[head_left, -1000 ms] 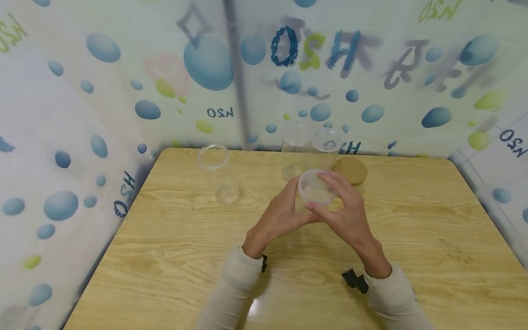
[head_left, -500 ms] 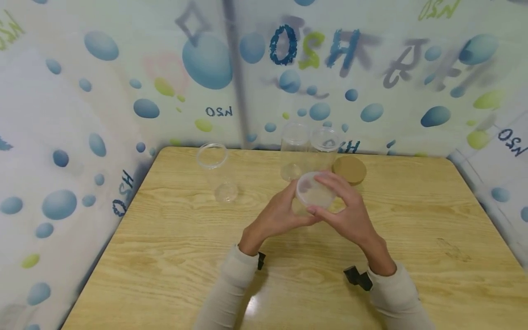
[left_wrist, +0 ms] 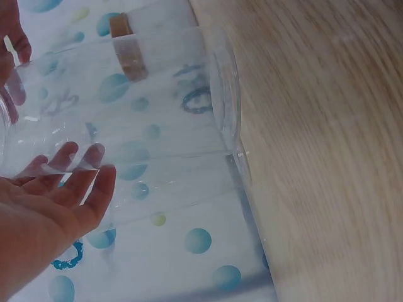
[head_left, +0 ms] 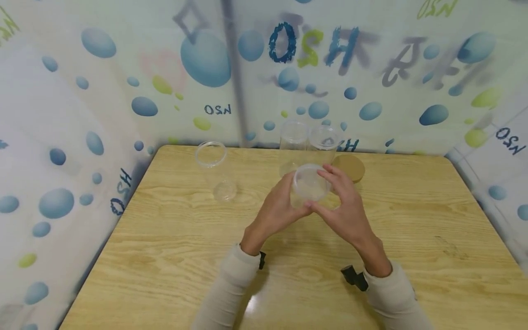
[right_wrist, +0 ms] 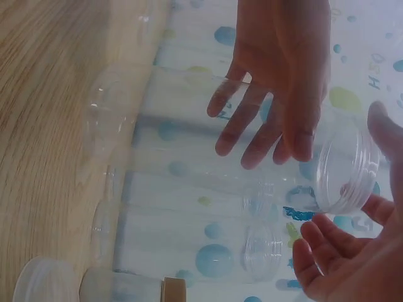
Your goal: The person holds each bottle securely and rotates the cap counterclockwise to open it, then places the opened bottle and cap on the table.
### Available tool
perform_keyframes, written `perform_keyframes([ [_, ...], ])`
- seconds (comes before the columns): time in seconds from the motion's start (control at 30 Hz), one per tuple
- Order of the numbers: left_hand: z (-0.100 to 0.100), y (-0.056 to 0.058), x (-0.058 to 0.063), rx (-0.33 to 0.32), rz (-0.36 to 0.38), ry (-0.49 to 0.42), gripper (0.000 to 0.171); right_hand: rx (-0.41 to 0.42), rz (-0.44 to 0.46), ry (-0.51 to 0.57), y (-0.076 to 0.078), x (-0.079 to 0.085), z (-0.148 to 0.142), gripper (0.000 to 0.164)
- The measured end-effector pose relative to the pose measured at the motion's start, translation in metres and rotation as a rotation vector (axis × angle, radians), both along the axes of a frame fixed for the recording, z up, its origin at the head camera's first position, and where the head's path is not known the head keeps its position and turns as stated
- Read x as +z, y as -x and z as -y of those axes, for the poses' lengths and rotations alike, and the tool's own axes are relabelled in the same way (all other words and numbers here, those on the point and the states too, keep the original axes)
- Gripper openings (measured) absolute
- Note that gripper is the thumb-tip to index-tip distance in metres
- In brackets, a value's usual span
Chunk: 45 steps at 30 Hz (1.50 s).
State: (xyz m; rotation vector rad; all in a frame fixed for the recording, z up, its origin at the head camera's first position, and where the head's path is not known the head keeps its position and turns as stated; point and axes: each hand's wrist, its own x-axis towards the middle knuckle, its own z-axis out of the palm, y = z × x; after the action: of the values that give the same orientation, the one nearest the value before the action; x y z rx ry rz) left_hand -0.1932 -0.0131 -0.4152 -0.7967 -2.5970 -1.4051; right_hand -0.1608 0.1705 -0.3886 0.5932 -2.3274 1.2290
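Note:
A tall clear plastic jar [left_wrist: 170, 119] stands upright between both hands. My left hand [head_left: 278, 201] wraps its body from the left, with the fingers curved along the far wall in the right wrist view. Around the jar's round, pale top [head_left: 312, 183] is my right hand [head_left: 346, 206]: its thumb lies at the near edge beside the left thumb, its fingertips at the far right edge. Threadlike ridges ring the jar's neck [right_wrist: 346, 170]. Behind the held jar are two more clear jars [head_left: 294, 137], side by side.
Another clear jar [head_left: 224, 190] stands apart on the left of the wooden table [head_left: 165, 256]. At the back right is a container with a brown lid [head_left: 351, 167]. A translucent white round piece [right_wrist: 47, 283] shows low in the right wrist view. Patterned walls enclose the table.
The right fingers have drawn back from over the jar's top to its right edge, leaving more of the top visible. The left hand keeps its grip on the body.

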Motion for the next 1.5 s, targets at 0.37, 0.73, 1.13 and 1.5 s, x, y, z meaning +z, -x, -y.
perform_keyframes([
  [0.37, -0.002, -0.001, -0.001, -0.033, 0.028, -0.006, 0.085, 0.055, 0.087, 0.010, 0.000, 0.000, -0.007, 0.063],
  [0.73, -0.001, 0.000, 0.000, -0.052, 0.025, 0.004, 0.087, 0.133, 0.115, 0.043, 0.000, 0.001, -0.012, 0.063],
  [1.13, -0.002, 0.000, -0.002, -0.125, 0.039, -0.053, 0.086, 0.281, 0.177, 0.007, 0.002, 0.006, -0.022, 0.061],
  [1.5, -0.006, -0.001, -0.001, 0.037, -0.024, 0.025, 0.087, -0.047, -0.055, 0.059, 0.002, 0.004, -0.008, 0.051],
])
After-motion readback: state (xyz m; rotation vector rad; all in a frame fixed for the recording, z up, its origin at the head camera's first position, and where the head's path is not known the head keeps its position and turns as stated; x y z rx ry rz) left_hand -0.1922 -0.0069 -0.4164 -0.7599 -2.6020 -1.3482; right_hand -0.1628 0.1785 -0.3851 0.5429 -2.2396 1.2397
